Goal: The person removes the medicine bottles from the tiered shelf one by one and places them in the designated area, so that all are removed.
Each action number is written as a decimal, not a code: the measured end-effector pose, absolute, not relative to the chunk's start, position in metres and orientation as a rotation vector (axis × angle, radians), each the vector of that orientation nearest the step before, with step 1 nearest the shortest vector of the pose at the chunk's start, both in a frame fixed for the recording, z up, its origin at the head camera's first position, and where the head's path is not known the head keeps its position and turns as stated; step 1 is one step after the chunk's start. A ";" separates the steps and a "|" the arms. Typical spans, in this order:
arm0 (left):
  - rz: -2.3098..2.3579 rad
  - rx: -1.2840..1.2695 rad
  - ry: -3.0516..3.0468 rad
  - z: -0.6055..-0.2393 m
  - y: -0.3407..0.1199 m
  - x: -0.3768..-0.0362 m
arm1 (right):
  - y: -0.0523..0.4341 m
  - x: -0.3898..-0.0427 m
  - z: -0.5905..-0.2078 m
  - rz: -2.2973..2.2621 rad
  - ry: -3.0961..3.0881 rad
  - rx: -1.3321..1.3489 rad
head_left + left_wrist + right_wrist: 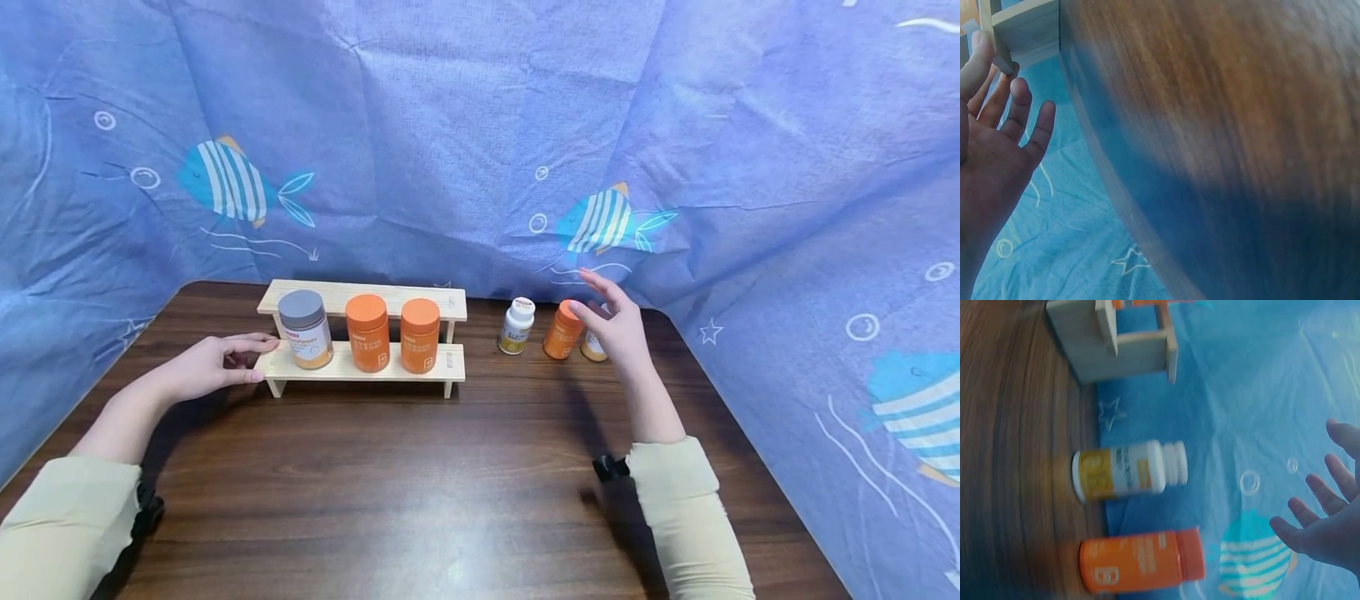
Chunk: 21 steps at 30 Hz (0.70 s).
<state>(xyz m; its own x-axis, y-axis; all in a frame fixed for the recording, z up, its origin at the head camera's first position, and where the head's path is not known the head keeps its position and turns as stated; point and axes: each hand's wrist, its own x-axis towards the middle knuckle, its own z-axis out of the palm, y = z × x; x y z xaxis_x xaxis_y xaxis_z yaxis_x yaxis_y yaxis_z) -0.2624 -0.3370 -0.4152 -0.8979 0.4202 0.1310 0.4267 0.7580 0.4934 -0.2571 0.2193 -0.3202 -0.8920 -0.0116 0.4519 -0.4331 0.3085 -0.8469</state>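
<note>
While the wooden rack (341, 355) is pinched at its left end by the left hand (197, 367), the right hand (621, 323) is held, fingers (604, 288) released and spread, near the orange bottle (561, 335) on the counter (420, 467).

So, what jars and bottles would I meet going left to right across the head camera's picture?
Grey-lidded jar, first orange jar, second orange jar, white-capped bottle, orange bottle, partly hidden bottle.
</note>
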 end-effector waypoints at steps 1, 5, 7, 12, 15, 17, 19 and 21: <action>-0.829 -0.701 -2.937 -0.415 -0.337 -0.262 | 0.215 -0.256 -0.319 1.622 -2.213 0.408; -0.843 -0.698 -2.946 -0.415 -0.337 -0.261 | 0.203 -0.254 -0.317 1.678 -2.175 0.448; -0.842 -0.694 -2.949 -0.415 -0.337 -0.261 | 0.199 -0.256 -0.318 1.700 -2.163 0.476; -0.831 -0.696 -2.953 -0.416 -0.338 -0.259 | 0.187 -0.260 -0.324 1.700 -2.131 0.563; -0.829 -0.699 -2.954 -0.415 -0.338 -0.260 | 0.177 -0.257 -0.325 1.712 -2.108 0.614; -0.831 -0.700 -2.955 -0.415 -0.338 -0.260 | 0.168 -0.254 -0.325 1.746 -2.094 0.663; -0.832 -0.700 -2.957 -0.415 -0.338 -0.260 | 0.160 -0.251 -0.325 1.777 -2.101 0.709; -0.831 -0.702 -2.957 -0.414 -0.337 -0.261 | 0.152 -0.249 -0.326 1.796 -2.108 0.751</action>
<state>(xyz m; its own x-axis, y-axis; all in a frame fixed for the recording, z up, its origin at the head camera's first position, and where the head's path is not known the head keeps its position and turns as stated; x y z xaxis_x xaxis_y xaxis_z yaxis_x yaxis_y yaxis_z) -0.2607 -0.3373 -0.4141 -0.9006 0.4208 0.1086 0.4158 0.7615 0.4973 -0.2486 0.1519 -0.3255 -0.8285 -0.2094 0.5193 -0.5461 0.0966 -0.8322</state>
